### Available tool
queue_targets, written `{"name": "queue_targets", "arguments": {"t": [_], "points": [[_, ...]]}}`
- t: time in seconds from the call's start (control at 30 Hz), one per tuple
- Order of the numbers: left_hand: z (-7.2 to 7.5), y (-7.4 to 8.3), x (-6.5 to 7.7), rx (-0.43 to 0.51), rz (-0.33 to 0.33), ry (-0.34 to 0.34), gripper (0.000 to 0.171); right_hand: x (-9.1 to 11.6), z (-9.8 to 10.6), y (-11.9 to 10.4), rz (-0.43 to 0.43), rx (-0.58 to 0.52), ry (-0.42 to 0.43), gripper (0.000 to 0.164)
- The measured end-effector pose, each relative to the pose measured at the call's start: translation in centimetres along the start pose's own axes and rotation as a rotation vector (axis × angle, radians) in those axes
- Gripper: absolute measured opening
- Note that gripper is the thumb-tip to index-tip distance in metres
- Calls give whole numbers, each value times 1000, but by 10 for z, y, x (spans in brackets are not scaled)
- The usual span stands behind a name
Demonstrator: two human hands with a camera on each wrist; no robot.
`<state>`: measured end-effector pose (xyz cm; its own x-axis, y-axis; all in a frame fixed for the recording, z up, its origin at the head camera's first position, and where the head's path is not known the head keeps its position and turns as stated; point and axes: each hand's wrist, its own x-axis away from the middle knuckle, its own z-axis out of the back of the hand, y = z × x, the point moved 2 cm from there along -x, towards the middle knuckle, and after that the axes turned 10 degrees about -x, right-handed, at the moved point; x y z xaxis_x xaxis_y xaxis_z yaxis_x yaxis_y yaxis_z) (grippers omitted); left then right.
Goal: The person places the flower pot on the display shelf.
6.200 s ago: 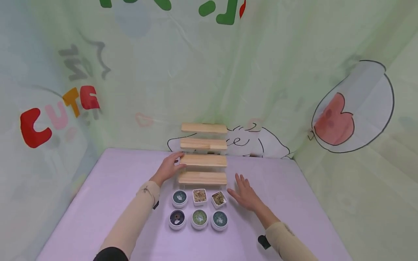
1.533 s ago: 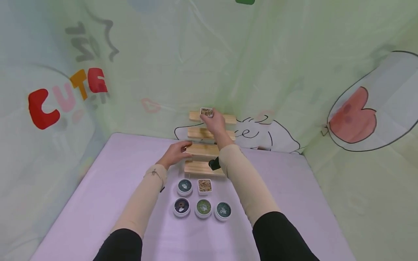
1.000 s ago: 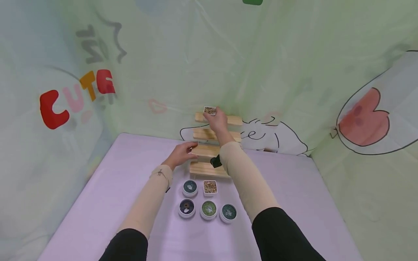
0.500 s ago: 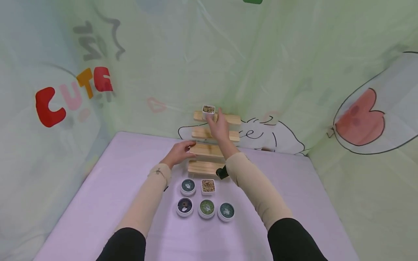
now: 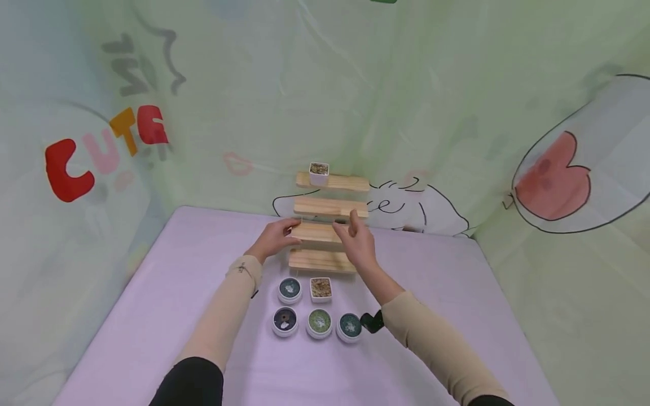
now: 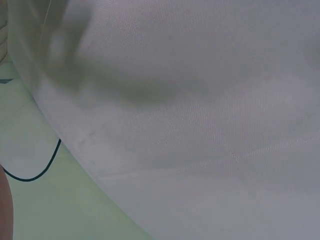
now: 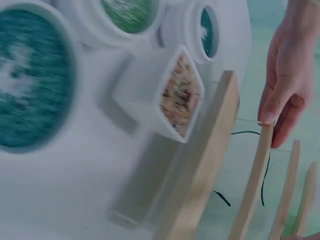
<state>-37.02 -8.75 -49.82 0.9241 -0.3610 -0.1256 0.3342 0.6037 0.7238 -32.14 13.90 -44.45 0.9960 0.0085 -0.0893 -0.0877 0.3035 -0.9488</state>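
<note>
A tiered wooden stand (image 5: 332, 207) with several narrow boards rises at the back of the table. My left hand (image 5: 272, 239) holds the left end of its second board from the bottom; the right wrist view shows the thumb on top of that board (image 7: 256, 175) and the fingers beneath. A square white pot (image 5: 319, 175) filled with brownish grit stands at the left of the top board. My right hand (image 5: 359, 245), with nothing in it, hovers by the stand's right side, thumb and fingers apart. The left wrist view is mostly pale cloth (image 6: 200, 125).
On the table (image 5: 431, 304) before the stand sit another square gritty pot (image 5: 320, 288) and several round white jars: blue-green (image 5: 290, 288), dark (image 5: 285, 320), green (image 5: 319, 321) and blue-green at the right (image 5: 349, 326). A printed curtain (image 5: 244, 113) hangs close behind.
The right hand took the square pot from the table's right side, set it on the top board, let go and drew back down and right. The left hand stayed at the stand.
</note>
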Motion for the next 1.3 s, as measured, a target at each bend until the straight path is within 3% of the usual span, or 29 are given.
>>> {"name": "queue_targets", "arguments": {"t": [0.13,0.37,0.57,0.77,1.07,1.3], "points": [[0,0,-1,-14,12,-5,63,23,12,14,4,-45,-9,78],[-1,-2,-2,-25,-5,-5,63,54,25,30,18,-21,-36,78],[1,-1,-2,-27,-29,3,61,77,28,44,44,76,-46,76],[0,-1,0,-16,-34,6,61,102,26,62,13,154,-103,82],[1,1,0,9,-30,-2,62,131,26,89,-22,105,-28,69],[-1,-1,0,18,-15,-13,63,151,21,107,-58,76,-43,75]]}}
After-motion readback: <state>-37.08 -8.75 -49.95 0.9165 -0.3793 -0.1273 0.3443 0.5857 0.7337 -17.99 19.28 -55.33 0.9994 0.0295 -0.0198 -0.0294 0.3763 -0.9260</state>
